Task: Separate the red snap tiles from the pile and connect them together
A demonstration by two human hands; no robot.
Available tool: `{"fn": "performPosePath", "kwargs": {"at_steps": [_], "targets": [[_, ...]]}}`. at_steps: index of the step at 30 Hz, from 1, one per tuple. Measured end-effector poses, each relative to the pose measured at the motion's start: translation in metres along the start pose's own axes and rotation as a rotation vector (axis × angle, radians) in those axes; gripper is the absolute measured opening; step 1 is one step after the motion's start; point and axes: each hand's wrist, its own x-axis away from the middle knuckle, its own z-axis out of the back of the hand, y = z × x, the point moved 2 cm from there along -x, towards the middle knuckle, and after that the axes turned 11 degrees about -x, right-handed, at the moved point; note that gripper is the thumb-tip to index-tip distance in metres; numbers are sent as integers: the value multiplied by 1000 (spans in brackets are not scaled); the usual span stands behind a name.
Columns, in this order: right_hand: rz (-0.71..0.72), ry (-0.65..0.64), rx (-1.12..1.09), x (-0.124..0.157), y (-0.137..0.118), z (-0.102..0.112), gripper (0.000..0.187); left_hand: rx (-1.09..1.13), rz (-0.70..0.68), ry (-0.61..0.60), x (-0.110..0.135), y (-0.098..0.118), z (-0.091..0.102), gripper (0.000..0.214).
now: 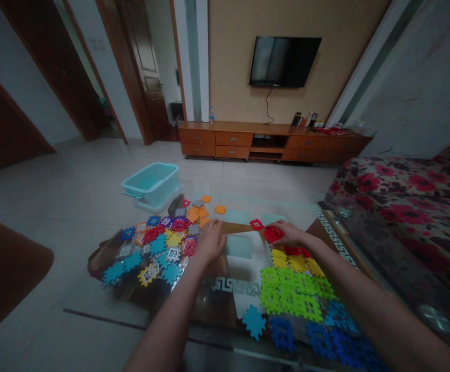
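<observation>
My right hand [289,234] has its fingers closed on a red interlocking plastic tile [272,235], just beyond a row of yellow tiles [298,263]. A second red tile [256,224] lies beside it to the left. Nearer to me, joined lime green tiles [287,292] spread below the yellow row, with dark blue tiles [282,333] and a light blue tile [254,321] at the front. My left hand [211,242] hovers at the right side of a mixed pile of tiles [158,244]. Its fingers are loosely bent and apart, with nothing visible in them.
The tiles lie on a glass table [244,268] with a patterned border. Past the pile stands a light blue plastic bin [151,181]. A floral sofa [415,186] is on the right, a brown rounded edge [11,268] on the left. A wooden TV cabinet [233,139] lines the far wall.
</observation>
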Motion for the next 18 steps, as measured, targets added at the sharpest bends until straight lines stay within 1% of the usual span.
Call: {"fn": "performPosePath", "kwargs": {"at_steps": [1,3,5,7,9,13,16,18], "targets": [[-3,12,4,-1,-2,-1,80,22,-15,-31,0,10,-4,46],[-38,37,15,-2,-8,-5,77,64,-33,-89,2,27,-11,47],[-91,83,11,-2,-16,-8,78,99,-62,-128,4,39,-17,45],[-122,134,-15,-1,-24,-12,73,137,-104,-162,5,48,-22,45],[-123,152,-54,-1,-32,-15,66,178,-134,-192,6,54,-26,45],[-95,122,-152,-10,-45,-19,61,263,-141,-219,8,60,-32,42],[-73,115,-260,-20,-54,-21,62,347,-119,-234,10,61,-35,42],[-48,120,-343,-26,-61,-23,60,418,-80,-226,9,61,-38,48]]}}
